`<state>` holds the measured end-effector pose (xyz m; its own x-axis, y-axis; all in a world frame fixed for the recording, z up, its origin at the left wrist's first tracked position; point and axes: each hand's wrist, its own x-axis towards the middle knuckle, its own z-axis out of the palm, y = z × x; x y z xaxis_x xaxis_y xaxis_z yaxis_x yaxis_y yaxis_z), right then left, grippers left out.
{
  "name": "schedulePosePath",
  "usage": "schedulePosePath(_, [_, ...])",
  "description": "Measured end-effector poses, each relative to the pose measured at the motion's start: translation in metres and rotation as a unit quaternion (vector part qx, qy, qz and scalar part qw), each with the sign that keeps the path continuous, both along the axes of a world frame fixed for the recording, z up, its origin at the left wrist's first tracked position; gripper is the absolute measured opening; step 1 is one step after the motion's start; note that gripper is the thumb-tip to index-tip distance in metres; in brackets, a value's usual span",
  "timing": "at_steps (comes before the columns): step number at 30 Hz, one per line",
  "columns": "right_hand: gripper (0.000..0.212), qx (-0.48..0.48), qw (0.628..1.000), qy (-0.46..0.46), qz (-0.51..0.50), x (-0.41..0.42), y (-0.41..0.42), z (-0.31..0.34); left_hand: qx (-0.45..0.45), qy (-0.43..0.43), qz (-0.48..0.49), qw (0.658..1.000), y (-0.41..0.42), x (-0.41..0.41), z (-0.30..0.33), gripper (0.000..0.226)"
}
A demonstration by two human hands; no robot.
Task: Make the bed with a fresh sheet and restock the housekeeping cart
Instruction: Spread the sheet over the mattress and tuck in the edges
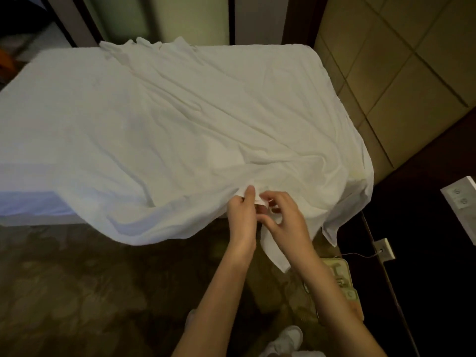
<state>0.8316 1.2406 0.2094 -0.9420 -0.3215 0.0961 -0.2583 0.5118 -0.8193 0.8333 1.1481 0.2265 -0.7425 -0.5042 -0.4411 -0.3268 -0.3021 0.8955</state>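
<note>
Gripping the sheet [206, 119] hem at the near bed [28, 161] edge: left hand [242, 215] and right hand [286, 220] both pinch it. Sheet lies crumpled, overhanging near right corner. Carpet [90, 292] open to left; headboard [401, 73] close on right. Floor item's [340, 276] print probably unreadable.

One sheet [195, 119], one bed [31, 202], two hands, two wall outlet plates.

I have one view only, from the head camera, wide-angle, looking forward and steeply down. It stands at the near edge of the bed [77, 112], which fills the upper two thirds of the frame; the carpet [90, 292] fills the lower part. Both forearms enter from the bottom edge, close to the lens.
</note>
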Motion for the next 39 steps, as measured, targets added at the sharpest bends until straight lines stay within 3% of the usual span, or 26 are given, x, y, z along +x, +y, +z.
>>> schedulePosePath(5, [0.019,0.023,0.991,0.095,-0.089,-0.003,-0.023,0.002,-0.145,0.033,-0.177,0.973,-0.034,-0.001,0.014,0.030])
schedulePosePath(10, [0.009,0.062,0.983,0.132,-0.113,-0.002,-0.052,0.012,-0.203,0.030,-0.231,0.951,-0.067,-0.003,0.012,0.034])
schedulePosePath(11, [0.008,0.066,0.982,0.132,-0.116,-0.001,-0.056,0.015,-0.157,0.029,-0.208,0.965,-0.070,-0.003,0.010,0.032])
schedulePosePath(13, [0.008,0.076,0.980,0.134,-0.123,0.003,-0.060,0.018,0.053,0.025,-0.097,0.994,-0.074,-0.004,0.007,0.019])
schedulePosePath(15, [0.008,0.080,0.980,0.128,-0.129,0.006,-0.059,0.020,0.254,0.003,0.042,0.966,-0.084,-0.005,0.005,0.021])
schedulePosePath(18, [0.008,0.084,0.981,0.112,-0.130,0.011,-0.052,0.019,0.346,-0.002,0.124,0.930,-0.113,-0.016,-0.001,0.035])
schedulePosePath(21, [0.006,0.062,0.985,0.090,-0.137,0.011,-0.040,0.022,0.369,0.006,0.148,0.918,-0.152,-0.020,-0.003,0.023])
schedulePosePath(26, [0.010,0.077,0.984,0.013,-0.158,0.018,-0.014,0.008,0.254,0.013,0.196,0.947,-0.180,-0.003,-0.004,0.039])
schedulePosePath(28, [0.016,0.118,0.982,-0.023,-0.145,0.019,-0.014,-0.002,0.162,0.020,0.202,0.966,-0.174,0.006,0.003,0.040])
schedulePosePath(31, [0.023,0.102,0.993,-0.052,-0.037,0.022,-0.061,-0.006,0.051,0.036,0.154,0.986,-0.165,0.016,0.013,0.039])
schedulePosePath(33, [0.027,0.050,0.998,-0.037,0.025,0.028,-0.110,0.000,0.002,0.040,0.144,0.989,-0.163,0.021,0.020,0.024])
schedulePosePath(36, [0.030,0.003,0.999,0.001,0.050,0.032,-0.162,0.016,-0.043,0.021,0.111,0.993,-0.161,0.027,0.033,0.023])
schedulePosePath(39, [0.038,-0.027,0.999,0.006,0.039,0.025,-0.182,0.023,-0.006,0.028,0.090,0.996,-0.175,0.032,0.040,0.027])
